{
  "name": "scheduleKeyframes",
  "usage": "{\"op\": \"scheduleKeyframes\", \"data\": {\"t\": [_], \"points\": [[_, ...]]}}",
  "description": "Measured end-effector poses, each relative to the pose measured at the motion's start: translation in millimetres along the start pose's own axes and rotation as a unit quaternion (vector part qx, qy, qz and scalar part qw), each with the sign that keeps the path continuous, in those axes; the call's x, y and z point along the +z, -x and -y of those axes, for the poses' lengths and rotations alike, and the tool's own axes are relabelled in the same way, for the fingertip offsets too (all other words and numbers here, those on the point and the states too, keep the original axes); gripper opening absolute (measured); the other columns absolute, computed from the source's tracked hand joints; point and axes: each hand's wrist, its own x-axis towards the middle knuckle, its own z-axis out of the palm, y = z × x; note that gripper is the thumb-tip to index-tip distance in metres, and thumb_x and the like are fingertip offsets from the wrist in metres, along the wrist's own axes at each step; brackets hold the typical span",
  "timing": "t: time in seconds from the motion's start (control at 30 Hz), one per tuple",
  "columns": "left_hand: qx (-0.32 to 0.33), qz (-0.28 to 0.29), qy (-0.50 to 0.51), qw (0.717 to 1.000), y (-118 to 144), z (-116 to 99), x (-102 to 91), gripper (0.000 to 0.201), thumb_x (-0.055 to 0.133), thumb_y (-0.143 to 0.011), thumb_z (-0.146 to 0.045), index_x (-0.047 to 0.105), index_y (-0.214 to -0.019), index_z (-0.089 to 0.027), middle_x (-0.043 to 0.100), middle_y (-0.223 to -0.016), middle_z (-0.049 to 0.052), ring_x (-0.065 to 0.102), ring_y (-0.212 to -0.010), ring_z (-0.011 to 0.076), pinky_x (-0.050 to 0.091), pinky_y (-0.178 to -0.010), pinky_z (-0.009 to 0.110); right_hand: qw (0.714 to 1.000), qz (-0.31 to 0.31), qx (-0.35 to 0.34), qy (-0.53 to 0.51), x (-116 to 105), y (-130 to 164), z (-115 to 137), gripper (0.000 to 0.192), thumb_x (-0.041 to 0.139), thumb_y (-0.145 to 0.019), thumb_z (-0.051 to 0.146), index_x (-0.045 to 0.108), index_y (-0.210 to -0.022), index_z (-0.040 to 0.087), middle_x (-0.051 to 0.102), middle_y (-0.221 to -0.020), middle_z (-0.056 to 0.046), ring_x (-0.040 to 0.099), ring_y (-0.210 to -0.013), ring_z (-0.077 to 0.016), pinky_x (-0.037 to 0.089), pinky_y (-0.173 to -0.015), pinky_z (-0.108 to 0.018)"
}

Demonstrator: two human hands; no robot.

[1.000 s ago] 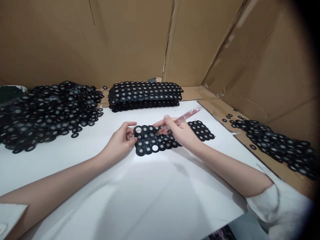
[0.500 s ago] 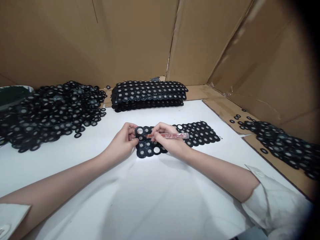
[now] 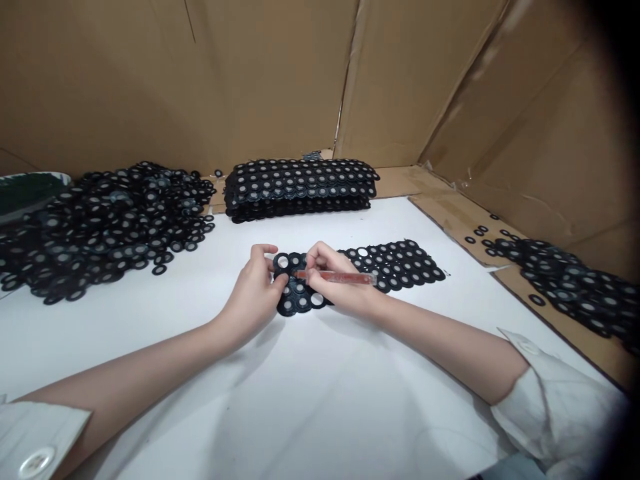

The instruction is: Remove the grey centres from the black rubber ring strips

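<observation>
I am reaching both forearms forward, my left hand (image 3: 257, 290) curling its fingers (image 3: 264, 251) inward, my right hand (image 3: 334, 283) seemingly pinching shut, wrists lying low and nearly meeting.

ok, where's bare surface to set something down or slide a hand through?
Free: the white sheet near the body, between both forearms, and the strip between the loose ring pile and the left hand. A narrower lane separates the stacked sheets from the ring sheet. Crowded: left edge, back centre, and the right pile.
</observation>
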Motion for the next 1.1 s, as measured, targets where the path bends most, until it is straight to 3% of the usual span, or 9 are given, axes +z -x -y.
{"op": "scheduleKeyframes", "data": {"t": [0.17,0.4,0.6,0.77,0.93,1.1], "points": [[-0.014,-0.028,-0.018,0.999,-0.9,1.3,-0.7,0.026,0.051,-0.072,-0.022,0.04,-0.096,-0.02,0.054,-0.076,0.0,0.053,-0.067,0.0152,0.038,-0.061,0.028,0.999,0.026,-0.023,0.019,5.6,4.2,6.8,0.009,0.036,-0.075,0.014,0.036,-0.078,0.022,0.039,-0.066,0.005,0.034,-0.052,-0.0077,0.027,-0.05,-0.02],[-0.05,-0.02,0.0,0.999,0.7,-2.7,-2.6,0.021,0.052,-0.07,-0.022,0.039,-0.087,-0.02,0.047,-0.069,-0.003,0.045,-0.059,0.0114,0.034,-0.055,0.025,0.995,0.021,-0.066,0.066,11.9,3.0,4.3,0.008,0.034,-0.076,0.013,0.035,-0.078,0.021,0.039,-0.067,0.004,0.035,-0.055,-0.0088,0.026,-0.052,-0.022],[-0.068,0.03,0.044,0.996,8.4,-10.4,-3.9,0.021,0.049,-0.074,-0.024,0.038,-0.091,-0.019,0.039,-0.061,-0.006,0.039,-0.053,0.0092,0.031,-0.049,0.022,0.999,0.023,-0.024,0.02,11.2,1.3,3.3,0.006,0.035,-0.077,0.016,0.036,-0.08,0.022,0.039,-0.063,0.005,0.034,-0.051,-0.0087,0.025,-0.048,-0.021],[-0.014,0.05,0.048,0.997,8.8,-2.6,-4.2,0.037,0.053,-0.073,-0.025,0.031,-0.102,-0.022,0.046,-0.067,-0.005,0.045,-0.058,0.0102,0.035,-0.052,0.022,1.0,-0.004,0.0,-0.019,8.1,1.9,4.5,0.006,0.039,-0.074,0.018,0.04,-0.079,0.022,0.046,-0.067,0.004,0.039,-0.054,-0.0082,0.03,-0.05,-0.021],[0.008,0.017,0.085,0.996,7.9,0.1,-6.8,0.036,0.047,-0.078,-0.026,0.028,-0.108,-0.022,0.054,-0.088,0.001,0.055,-0.073,0.0134,0.043,-0.061,0.026,0.988,0.01,0.029,-0.154,2.0,5.4,3.1,0.004,0.039,-0.076,0.017,0.037,-0.077,0.021,0.048,-0.06,0.005,0.047,-0.056,-0.0092,0.036,-0.053,-0.022],[-0.038,-0.017,0.128,0.991,4.5,-5.9,-9.4,0.037,0.048,-0.078,-0.027,0.032,-0.111,-0.021,0.053,-0.089,0.001,0.056,-0.078,0.0134,0.045,-0.067,0.027,0.985,0.028,0.043,-0.163,3.4,6.4,3.9,0.006,0.042,-0.075,0.016,0.038,-0.077,0.021,0.052,-0.062,0.004,0.054,-0.062,-0.0107,0.042,-0.063,-0.027]]}}
